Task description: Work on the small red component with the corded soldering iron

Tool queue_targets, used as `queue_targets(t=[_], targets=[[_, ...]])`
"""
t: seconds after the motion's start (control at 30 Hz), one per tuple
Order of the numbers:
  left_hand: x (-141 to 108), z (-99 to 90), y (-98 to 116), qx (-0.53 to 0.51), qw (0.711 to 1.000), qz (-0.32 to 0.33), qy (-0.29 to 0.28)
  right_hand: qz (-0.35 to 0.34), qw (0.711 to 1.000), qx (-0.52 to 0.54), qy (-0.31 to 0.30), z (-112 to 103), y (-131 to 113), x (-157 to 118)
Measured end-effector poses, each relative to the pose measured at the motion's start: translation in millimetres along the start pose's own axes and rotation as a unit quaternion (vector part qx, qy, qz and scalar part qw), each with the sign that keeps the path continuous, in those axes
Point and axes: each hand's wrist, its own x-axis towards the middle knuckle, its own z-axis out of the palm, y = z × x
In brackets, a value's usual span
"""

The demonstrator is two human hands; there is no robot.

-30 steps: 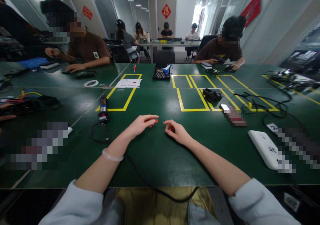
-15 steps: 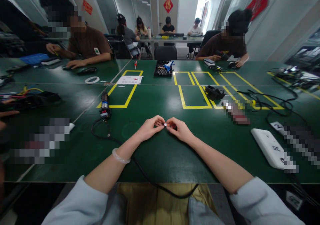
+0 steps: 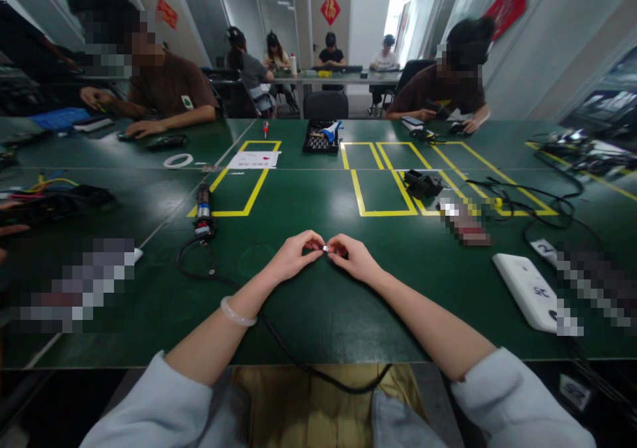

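Observation:
Just above the green table point(image 3: 293, 315), both my hands meet fingertip to fingertip. Between them is a tiny part point(image 3: 326, 249), whitish and shiny with a reddish bit; it is too small to name. My left hand point(image 3: 300, 252), with a pale bangle on its wrist, pinches the part from the left. From the right, the thumb and fingers of my right hand point(image 3: 351, 255) close on it too. To the left lies a black cylindrical motor-like device point(image 3: 204, 209) with a silver and blue band. Its black cable point(image 3: 283, 348) runs under my left forearm and over the table's front edge.
A black tray point(image 3: 321, 136) with small items stands further back, near a paper sheet point(image 3: 253, 160) and a red screwdriver point(image 3: 265, 128). On the right are a black bracket-like part point(image 3: 423, 184), a white power bank point(image 3: 527, 292) and tangled cables point(image 3: 537, 202). Co-workers sit across the table.
The whole view has shifted slightly, so everything sits a little further left. My hands stay closed together on the tiny part, which shows a bit more white.

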Motion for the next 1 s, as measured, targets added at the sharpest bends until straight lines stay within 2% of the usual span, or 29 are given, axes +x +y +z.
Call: queue_targets(t=[1.0], targets=[[-2.1, -1.1, 0.7, 0.006, 0.999, -0.026, -0.02, 0.004, 1.0, 0.006, -0.023, 0.1, 3.0, -0.5]])
